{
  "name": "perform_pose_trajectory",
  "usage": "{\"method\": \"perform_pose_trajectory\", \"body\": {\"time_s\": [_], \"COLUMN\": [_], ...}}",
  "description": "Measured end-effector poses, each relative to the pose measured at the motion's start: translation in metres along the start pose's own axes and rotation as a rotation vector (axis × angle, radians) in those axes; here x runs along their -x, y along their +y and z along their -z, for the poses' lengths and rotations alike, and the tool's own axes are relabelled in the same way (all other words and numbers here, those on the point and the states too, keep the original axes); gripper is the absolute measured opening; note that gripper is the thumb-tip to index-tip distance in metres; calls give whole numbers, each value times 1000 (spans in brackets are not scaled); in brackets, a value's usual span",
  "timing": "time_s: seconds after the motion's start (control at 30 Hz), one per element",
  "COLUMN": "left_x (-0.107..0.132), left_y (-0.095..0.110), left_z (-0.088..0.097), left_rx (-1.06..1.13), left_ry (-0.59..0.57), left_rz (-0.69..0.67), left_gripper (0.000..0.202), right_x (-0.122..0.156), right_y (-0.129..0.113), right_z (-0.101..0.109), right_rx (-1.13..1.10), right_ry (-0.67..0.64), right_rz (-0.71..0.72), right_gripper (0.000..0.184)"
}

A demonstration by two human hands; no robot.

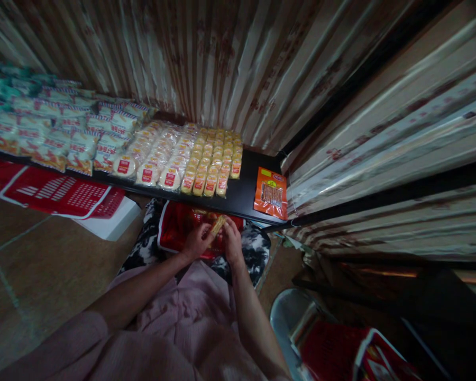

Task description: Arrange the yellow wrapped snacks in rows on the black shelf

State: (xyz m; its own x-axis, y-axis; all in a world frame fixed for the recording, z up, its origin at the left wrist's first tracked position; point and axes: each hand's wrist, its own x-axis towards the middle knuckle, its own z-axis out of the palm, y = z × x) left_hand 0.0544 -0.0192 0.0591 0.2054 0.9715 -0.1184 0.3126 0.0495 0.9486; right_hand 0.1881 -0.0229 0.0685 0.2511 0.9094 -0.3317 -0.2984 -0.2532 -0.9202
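Between my two hands is a small yellow packaged snack (218, 226), gripped from both sides above a red basket (174, 227) on my lap. My left hand (198, 241) has its fingers closed on the snack's lower left end. On the upper right end, my right hand (230, 238) is closed as well. Rows of similar yellow snack packs (210, 164) stand on the black shelf (244, 188) just beyond the basket. Left of them are rows of round, pale wrapped snacks (153, 159). The inside of the basket is mostly dark and partly hidden by my hands.
Blue and white snack bags (79, 127) fill the shelf's left part. An orange packet (270, 193) lies near its right end. Another red basket (63, 190) is below left, by a white box (111, 219). A grey stool (289, 317) and a red basket (337, 349) stand lower right.
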Motion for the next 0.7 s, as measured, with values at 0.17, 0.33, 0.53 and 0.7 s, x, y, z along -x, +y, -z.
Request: {"method": "perform_pose_trajectory", "body": {"time_s": [0.17, 0.33, 0.53, 0.7], "left_x": [2, 4, 2, -3], "left_y": [2, 15, 23, 22], "left_z": [0, 3, 2, 0], "left_rx": [39, 188, 407, 601], "left_ry": [-6, -26, -45, -34], "left_rz": [22, 134, 277, 367], "left_gripper": [19, 22, 23, 29], "right_x": [3, 8, 11, 12], "right_y": [1, 1, 0, -2], "right_z": [-2, -4, -4, -6], "right_rx": [-40, -48, -18, 16], "right_ry": [-8, -18, 1, 6], "right_rz": [18, 63, 105, 124], "right_gripper": [51, 52, 45, 43]}}
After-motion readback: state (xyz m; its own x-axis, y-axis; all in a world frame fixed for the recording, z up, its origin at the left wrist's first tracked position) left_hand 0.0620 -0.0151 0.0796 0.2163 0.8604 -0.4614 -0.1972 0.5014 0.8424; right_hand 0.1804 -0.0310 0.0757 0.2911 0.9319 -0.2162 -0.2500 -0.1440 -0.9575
